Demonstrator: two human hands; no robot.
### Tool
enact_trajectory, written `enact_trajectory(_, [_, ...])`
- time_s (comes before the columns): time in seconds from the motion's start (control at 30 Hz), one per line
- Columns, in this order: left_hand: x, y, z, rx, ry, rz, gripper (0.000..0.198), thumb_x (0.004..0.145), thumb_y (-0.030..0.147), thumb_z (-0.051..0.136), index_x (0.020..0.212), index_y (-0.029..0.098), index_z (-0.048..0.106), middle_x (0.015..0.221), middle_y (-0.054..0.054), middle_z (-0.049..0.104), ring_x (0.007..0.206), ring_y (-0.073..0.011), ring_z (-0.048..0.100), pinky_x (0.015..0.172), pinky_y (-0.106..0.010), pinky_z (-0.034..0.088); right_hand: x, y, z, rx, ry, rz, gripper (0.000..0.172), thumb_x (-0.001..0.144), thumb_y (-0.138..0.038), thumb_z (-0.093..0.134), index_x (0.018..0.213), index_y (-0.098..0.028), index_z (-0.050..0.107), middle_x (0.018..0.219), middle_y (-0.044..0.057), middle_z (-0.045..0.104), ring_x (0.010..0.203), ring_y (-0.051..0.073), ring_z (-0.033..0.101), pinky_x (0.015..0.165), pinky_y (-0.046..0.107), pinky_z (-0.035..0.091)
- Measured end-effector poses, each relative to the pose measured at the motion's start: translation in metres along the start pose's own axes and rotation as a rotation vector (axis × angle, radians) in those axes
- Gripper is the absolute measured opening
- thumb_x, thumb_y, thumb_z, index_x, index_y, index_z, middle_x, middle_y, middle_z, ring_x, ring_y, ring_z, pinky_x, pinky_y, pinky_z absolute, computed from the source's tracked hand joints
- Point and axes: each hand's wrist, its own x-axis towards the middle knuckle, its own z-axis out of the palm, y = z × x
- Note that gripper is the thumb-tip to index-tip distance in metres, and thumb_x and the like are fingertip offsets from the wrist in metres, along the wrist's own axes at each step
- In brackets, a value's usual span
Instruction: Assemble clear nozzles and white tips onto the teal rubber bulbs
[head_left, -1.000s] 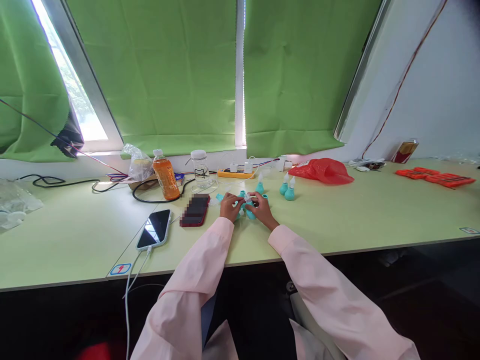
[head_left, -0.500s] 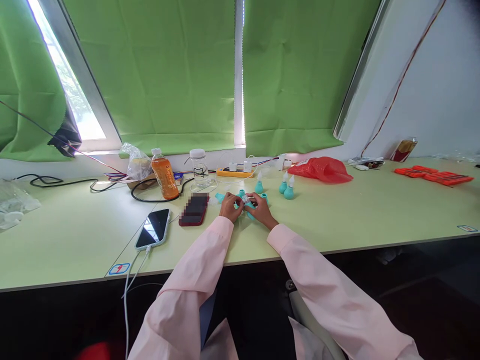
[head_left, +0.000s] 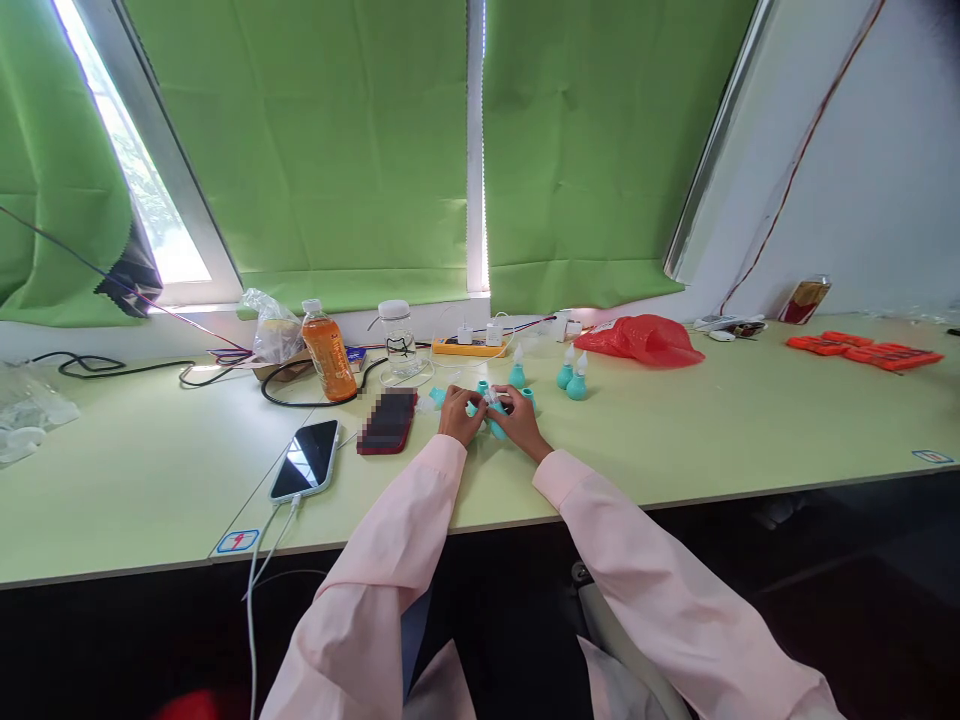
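My left hand and my right hand meet over the table, fingers pinched together at a small clear plastic piece. A teal bulb is under the fingers of my right hand. Which hand bears the clear piece is hard to tell, as the fingertips overlap it. Other teal bulbs stand or lie close around the hands, one to the left beside a clear tip, one just behind my right hand. Farther back, a bulb with a white tip stands upright, and two more stand to its right.
Left of the hands lie a red-edged phone and a charging phone with a cable over the table edge. Behind are an orange drink bottle, a clear jar, a power strip and a red bag.
The teal bulb under my right hand has tipped slightly more upright. Both hands stay in nearly the same place, with small finger movements.
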Motion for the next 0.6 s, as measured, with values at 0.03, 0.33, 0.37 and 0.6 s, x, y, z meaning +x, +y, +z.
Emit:
enact_trajectory(0.03, [-0.0001, 0.0004, -0.0003, -0.006, 0.003, -0.009, 0.006, 0.067, 0.016, 0.054, 0.070, 0.018, 0.059, 0.062, -0.003, 0.060, 0.068, -0.0174, 0.046, 0.056, -0.028, 0.043, 0.0004, -0.0002, -0.0004, 0.011, -0.001, 0.002, 0.031, 0.063, -0.025, 0.054, 0.093, -0.017, 0.050, 0.072, 0.003, 0.064, 0.065, 0.016, 0.059, 0.058, 0.027, 0.046])
enact_trajectory(0.33, [0.0008, -0.0036, 0.0020, -0.061, -0.012, -0.023, 0.013, 0.071, 0.025, 0.054, 0.067, 0.021, 0.066, 0.065, -0.004, 0.065, 0.067, -0.0182, 0.049, 0.060, -0.033, 0.044, 0.0001, -0.0011, -0.0012, 0.041, -0.022, -0.007, 0.033, 0.062, -0.022, 0.053, 0.093, -0.016, 0.050, 0.074, 0.004, 0.065, 0.061, 0.015, 0.058, 0.055, 0.025, 0.045])
enact_trajectory(0.37, [0.0006, -0.0038, 0.0023, -0.065, -0.008, -0.028, 0.013, 0.071, 0.025, 0.054, 0.066, 0.022, 0.066, 0.064, -0.004, 0.064, 0.067, -0.0182, 0.049, 0.059, -0.033, 0.044, -0.0001, -0.0010, -0.0012, 0.039, -0.021, -0.010, 0.033, 0.061, -0.022, 0.054, 0.094, -0.016, 0.050, 0.073, 0.004, 0.064, 0.061, 0.015, 0.058, 0.054, 0.025, 0.045])
enact_trajectory(0.6, [0.0019, -0.0058, -0.0008, -0.100, -0.030, -0.090, 0.013, 0.071, 0.028, 0.055, 0.065, 0.021, 0.064, 0.059, -0.002, 0.061, 0.061, -0.0143, 0.052, 0.054, -0.027, 0.045, 0.0009, -0.0019, -0.0046, 0.038, -0.024, -0.022, 0.033, 0.060, -0.023, 0.054, 0.092, -0.016, 0.051, 0.075, 0.004, 0.065, 0.063, 0.015, 0.059, 0.056, 0.026, 0.046])
